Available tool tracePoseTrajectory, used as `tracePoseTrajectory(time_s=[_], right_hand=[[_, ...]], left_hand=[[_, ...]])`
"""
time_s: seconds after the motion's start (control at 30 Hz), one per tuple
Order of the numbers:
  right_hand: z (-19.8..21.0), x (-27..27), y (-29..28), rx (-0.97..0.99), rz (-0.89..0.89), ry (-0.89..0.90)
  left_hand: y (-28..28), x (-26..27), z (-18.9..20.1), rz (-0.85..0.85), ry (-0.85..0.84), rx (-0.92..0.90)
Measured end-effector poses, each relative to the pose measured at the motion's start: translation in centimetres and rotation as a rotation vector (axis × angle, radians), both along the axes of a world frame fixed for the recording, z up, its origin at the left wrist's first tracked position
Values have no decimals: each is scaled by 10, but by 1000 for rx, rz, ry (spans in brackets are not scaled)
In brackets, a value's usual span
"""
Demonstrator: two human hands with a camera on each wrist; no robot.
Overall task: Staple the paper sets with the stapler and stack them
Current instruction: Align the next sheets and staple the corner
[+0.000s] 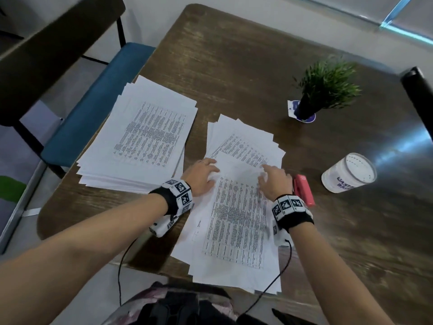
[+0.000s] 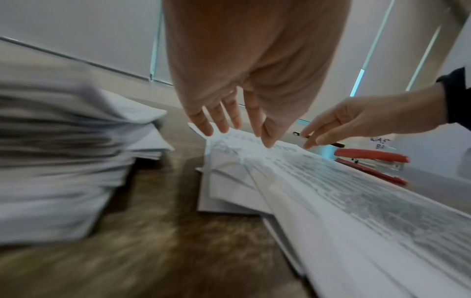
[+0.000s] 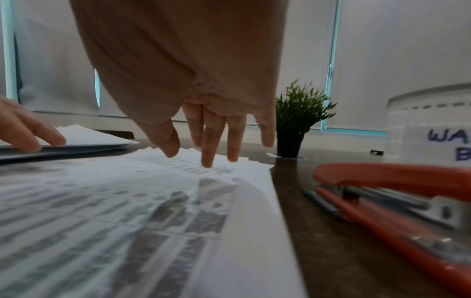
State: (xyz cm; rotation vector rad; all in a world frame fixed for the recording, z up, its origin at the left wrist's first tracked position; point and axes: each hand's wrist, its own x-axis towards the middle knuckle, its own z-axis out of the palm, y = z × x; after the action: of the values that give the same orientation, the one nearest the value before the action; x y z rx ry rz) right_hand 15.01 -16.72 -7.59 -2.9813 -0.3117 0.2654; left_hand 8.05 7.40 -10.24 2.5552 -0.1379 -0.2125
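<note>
Three heaps of printed paper lie on the dark wood-grain worktop (image 1: 246, 62): a tall stack (image 1: 140, 134) at the left, hanging slightly past the worktop's left edge above a blue bench seat (image 1: 93, 102); a fanned pile (image 1: 246, 141) in the middle; and a loose paper set (image 1: 234, 226) nearest the person, its lower corners reaching over the near edge. The left hand (image 1: 201, 177) rests at the top left corner of that near set, fingers (image 2: 203, 123) straight and slightly spread, tips touching the sheet. The right hand (image 1: 275, 181) is at the top right corner, fingers (image 3: 209, 149) extended and parted, tips on or just above the paper; it grips nothing. A red stapler (image 1: 304, 190) lies flat on the worktop just beside the right wrist, right of the near set, its metal magazine visible under the plastic top in the right wrist view. Farther right stands a white cylindrical container (image 1: 349, 173) with handwritten blue lettering, well apart from the papers. A small green plant (image 1: 325, 85) in a dark pot stands beyond it, on a white and blue card. Bare wood opens behind the piles and to the right, where light glares off the surface. A thin black cable (image 1: 276, 285) crosses the lower right corner of the near set. The sheets are white, thin and matte, printed in dense columns.
</note>
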Motion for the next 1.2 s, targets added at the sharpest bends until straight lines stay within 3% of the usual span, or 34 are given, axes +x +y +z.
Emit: tracePoseTrajectory(time_s=[0.1, 0.3, 0.5, 0.67, 0.87, 1.2], right_hand=[[-2, 7, -23, -101, -81, -48], [-6, 12, -50, -72, -172, -14], [-10, 12, -58, -91, -282, -33], [-20, 10, -60, -52, -370, -47], [-22, 11, -64, 50, -521, -47], [-12, 9, -58, 124, -439, -133]], left_hand=[[-13, 21, 3, -31, 110, 121], [-23, 48, 7, 33, 171, 162], [-21, 64, 1, 290, 172, -96], [-20, 59, -4, 395, 144, -188], [-24, 43, -13, 365, 74, -302], [-30, 61, -9, 343, 97, -245]])
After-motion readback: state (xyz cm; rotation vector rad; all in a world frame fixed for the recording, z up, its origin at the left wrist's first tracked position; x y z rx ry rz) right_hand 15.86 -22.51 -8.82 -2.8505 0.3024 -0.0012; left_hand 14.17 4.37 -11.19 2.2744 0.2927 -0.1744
